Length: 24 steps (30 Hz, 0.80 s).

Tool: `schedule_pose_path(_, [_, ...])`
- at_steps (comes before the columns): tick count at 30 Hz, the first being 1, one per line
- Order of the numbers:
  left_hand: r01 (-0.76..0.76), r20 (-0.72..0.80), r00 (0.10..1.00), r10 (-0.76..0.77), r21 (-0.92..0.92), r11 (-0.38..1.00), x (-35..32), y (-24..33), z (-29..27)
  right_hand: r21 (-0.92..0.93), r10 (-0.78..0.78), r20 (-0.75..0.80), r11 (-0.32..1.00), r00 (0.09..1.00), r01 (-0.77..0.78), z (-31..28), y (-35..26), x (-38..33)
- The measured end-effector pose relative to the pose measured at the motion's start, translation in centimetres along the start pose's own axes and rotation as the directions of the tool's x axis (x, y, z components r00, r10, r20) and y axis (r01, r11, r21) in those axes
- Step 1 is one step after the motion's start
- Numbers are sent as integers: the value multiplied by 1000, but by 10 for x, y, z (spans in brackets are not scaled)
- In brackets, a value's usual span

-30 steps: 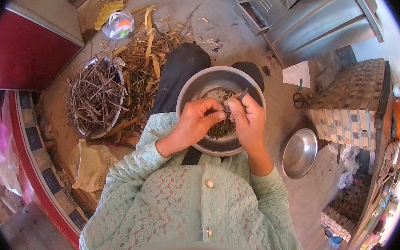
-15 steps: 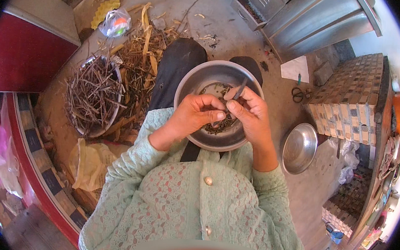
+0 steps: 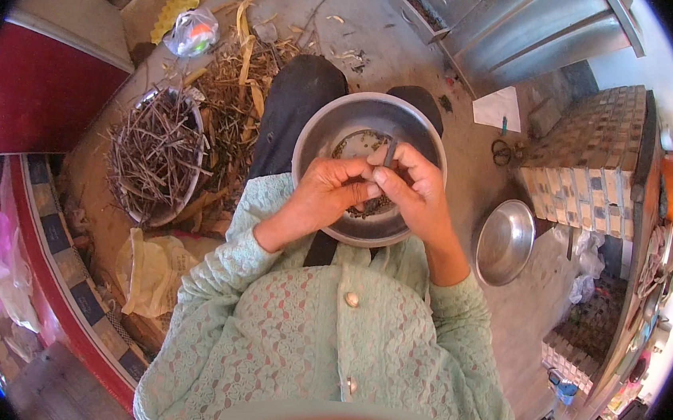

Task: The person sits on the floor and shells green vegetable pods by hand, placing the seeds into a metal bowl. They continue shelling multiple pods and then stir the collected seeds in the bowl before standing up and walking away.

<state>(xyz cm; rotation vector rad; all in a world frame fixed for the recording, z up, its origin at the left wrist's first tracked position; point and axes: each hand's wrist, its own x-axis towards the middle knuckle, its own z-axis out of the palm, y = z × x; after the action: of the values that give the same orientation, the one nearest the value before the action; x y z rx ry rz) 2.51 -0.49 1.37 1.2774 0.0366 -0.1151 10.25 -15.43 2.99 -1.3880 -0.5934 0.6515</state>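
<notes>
Over a metal bowl (image 3: 311, 138) resting on my lap, both my hands meet. My right hand (image 3: 417, 187) is closed, thumb against fingers, on a dark slender strip (image 3: 390, 152) that points away from me; I cannot make out whether it is a blade or a dry pod. My left hand (image 3: 323, 193) is closed in a pinch, its fingertips against those of the right; whatever it pinches is hidden. Small greenish-brown grains (image 3: 361, 142) lie on the bowl's bottom, partly covered by the hands.
A basin of dry twigs (image 3: 153, 154) and a heap of stalks (image 3: 230, 97) lie at left. On the right, an empty metal basin (image 3: 505, 242) leans near a tiled brick stove (image 3: 589, 164). Scissors (image 3: 502, 152) and a white sheet (image 3: 497, 110) lie farther off.
My right hand has moved slightly left, closer to my left hand. The dark strip has turned from a rightward slant to nearly straight ahead. The bowl has shifted slightly away from me.
</notes>
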Motion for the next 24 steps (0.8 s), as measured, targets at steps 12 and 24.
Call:
schedule_pose_path(12, [252, 26, 964, -263, -394, 884, 3, 6, -16, -656, -353, 172, 656, 920, 375, -11, -15, 8])
schedule_pose_path(24, [-61, -178, 984, -6, -368, 928, 2, 12, -2, -268, -30, -50, 963, 998, 15, -16, -4, -1])
